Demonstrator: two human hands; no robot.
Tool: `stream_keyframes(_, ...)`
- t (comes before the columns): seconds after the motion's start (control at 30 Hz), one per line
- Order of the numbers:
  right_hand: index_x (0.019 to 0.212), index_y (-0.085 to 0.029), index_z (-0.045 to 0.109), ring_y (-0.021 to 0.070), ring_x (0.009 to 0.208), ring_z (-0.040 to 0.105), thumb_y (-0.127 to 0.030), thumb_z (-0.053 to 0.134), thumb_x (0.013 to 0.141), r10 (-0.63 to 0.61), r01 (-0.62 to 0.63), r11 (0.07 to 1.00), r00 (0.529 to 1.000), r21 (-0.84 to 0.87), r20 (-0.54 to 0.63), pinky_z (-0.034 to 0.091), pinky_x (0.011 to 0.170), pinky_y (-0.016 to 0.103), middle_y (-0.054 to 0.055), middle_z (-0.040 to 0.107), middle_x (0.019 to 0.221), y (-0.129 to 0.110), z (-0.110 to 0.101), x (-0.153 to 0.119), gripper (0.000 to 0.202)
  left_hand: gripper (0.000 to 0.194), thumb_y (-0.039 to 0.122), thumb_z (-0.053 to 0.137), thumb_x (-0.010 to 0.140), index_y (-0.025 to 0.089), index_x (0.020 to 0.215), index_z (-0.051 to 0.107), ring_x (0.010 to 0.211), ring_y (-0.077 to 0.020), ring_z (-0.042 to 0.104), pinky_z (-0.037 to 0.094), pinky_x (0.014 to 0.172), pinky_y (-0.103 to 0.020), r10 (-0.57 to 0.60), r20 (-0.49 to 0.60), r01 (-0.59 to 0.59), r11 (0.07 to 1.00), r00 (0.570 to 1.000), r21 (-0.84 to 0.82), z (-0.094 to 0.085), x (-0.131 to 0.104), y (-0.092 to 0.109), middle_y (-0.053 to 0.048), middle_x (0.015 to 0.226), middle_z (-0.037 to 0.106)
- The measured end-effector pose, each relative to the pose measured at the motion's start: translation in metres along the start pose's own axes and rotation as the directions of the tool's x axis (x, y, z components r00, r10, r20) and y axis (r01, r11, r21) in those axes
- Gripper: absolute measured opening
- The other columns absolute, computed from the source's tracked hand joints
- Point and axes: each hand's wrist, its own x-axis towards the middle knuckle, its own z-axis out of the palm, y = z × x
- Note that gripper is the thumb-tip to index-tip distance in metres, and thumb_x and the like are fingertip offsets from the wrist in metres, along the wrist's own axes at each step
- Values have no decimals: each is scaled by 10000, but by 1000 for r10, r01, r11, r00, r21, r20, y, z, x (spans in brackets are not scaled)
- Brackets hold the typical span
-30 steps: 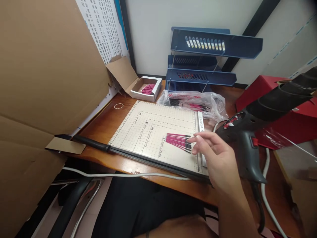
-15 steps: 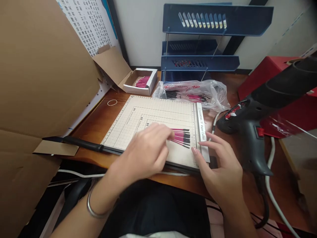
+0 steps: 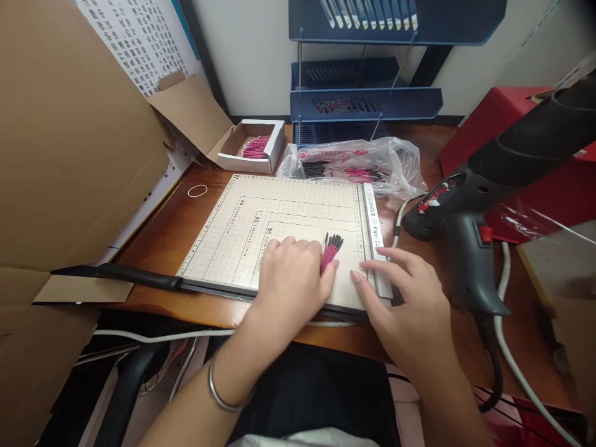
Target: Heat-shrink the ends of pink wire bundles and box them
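My left hand (image 3: 295,279) is closed round a bundle of thin pink wires (image 3: 330,249) with black ends, gathered close together and pointing up and away. Most of the bundle is hidden under the fingers. Below it lies the paper cutter (image 3: 214,239), a cream board with printed size lines and a black handle at its left. My right hand (image 3: 410,298) hovers at the board's right edge, fingers spread and curved, nothing between them. Its fingertips are close to the white ruler strip (image 3: 376,239); whether they touch it I cannot tell.
Behind the cutter are an open white box (image 3: 274,149) with pink wires and a clear plastic bag (image 3: 395,162) of more wires. A heat gun (image 3: 475,242) stands at right beside a red box (image 3: 488,124). Blue trays (image 3: 367,102) rise at the back; cardboard (image 3: 69,155) stands left.
The wires, fanned flat on the board before, are now bunched and turned upward in my left hand. My right hand stays near the ruler strip. The whole view has shifted slightly.
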Motion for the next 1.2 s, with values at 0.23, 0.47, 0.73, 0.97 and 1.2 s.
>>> stream_keyframes(0.23, 922, -232, 692, 346, 1269, 598, -399, 662, 919, 92, -92, 996, 989, -3, 116, 312, 1111, 767, 86, 640, 1320, -5, 8, 6, 169, 297, 406, 623, 962, 204, 746, 600, 850, -259, 597, 378, 802, -426, 10, -88, -23, 989, 996, -148, 12, -5, -8, -39, 778, 688)
stream_keyframes(0.47, 1022, -250, 659, 365, 1427, 479, -500, 650, 931, 74, -72, 997, 975, -17, 208, 254, 1150, 782, 89, 536, 1490, -8, 15, 6, 266, 201, 359, 649, 953, 213, 817, 639, 850, -229, 574, 359, 838, -414, -6, -66, -14, 953, 998, -301, 9, -6, -25, -14, 810, 682)
stream_keyframes(0.73, 997, -246, 600, 366, 1498, 407, -409, 625, 917, 109, -116, 993, 963, 14, 248, 236, 1168, 786, 61, 496, 1533, -10, 13, 4, 183, 152, 288, 636, 949, 220, 814, 653, 803, -206, 547, 344, 825, -408, 14, -74, -38, 936, 997, -349, 11, -8, -26, 10, 763, 665)
stream_keyframes(0.97, 972, -238, 610, 386, 1515, 384, -473, 666, 902, 108, -113, 994, 966, 9, 235, 222, 1162, 806, 74, 484, 1556, -10, 14, 4, 252, 168, 207, 591, 928, 207, 762, 617, 733, -176, 523, 358, 807, -385, -32, -116, -17, 918, 993, -396, 12, -8, -26, 26, 693, 573)
stream_keyframes(1.2, 1053, -256, 672, 402, 1496, 402, -457, 655, 913, 84, -90, 996, 971, 19, 225, 235, 1164, 804, 86, 502, 1530, -10, 12, 5, 246, 164, 317, 696, 922, 212, 812, 635, 798, -206, 540, 358, 828, -402, -36, -107, -5, 934, 994, -356, 14, -9, -26, 19, 737, 593)
